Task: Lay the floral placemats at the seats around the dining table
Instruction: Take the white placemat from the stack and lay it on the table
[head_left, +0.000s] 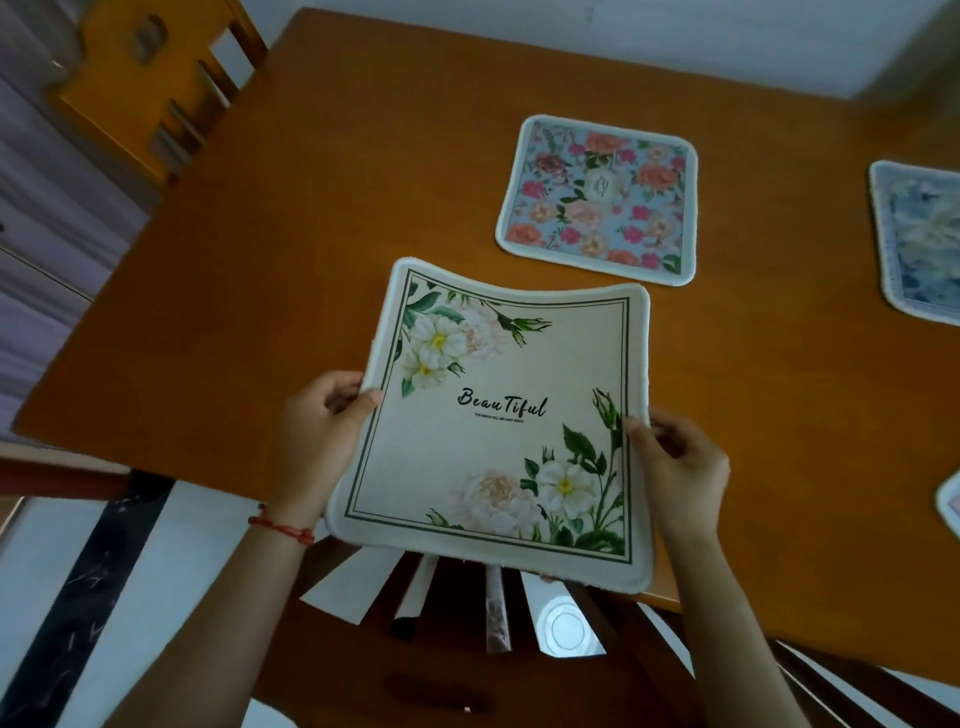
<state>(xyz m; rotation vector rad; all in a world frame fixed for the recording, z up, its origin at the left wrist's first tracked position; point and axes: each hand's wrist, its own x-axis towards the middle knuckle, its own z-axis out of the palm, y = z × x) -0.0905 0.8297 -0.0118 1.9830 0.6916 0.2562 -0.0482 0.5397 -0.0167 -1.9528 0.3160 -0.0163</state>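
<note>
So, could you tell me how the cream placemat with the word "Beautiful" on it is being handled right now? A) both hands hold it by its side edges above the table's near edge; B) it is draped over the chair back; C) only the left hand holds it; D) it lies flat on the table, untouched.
A: the left hand and right hand each grip a side edge of the cream placemat, which sags between them.

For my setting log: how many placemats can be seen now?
4. Cream placemat held in both hands; pink-rose placemat on the table; blue placemat and another mat cut off at right edge.
</note>
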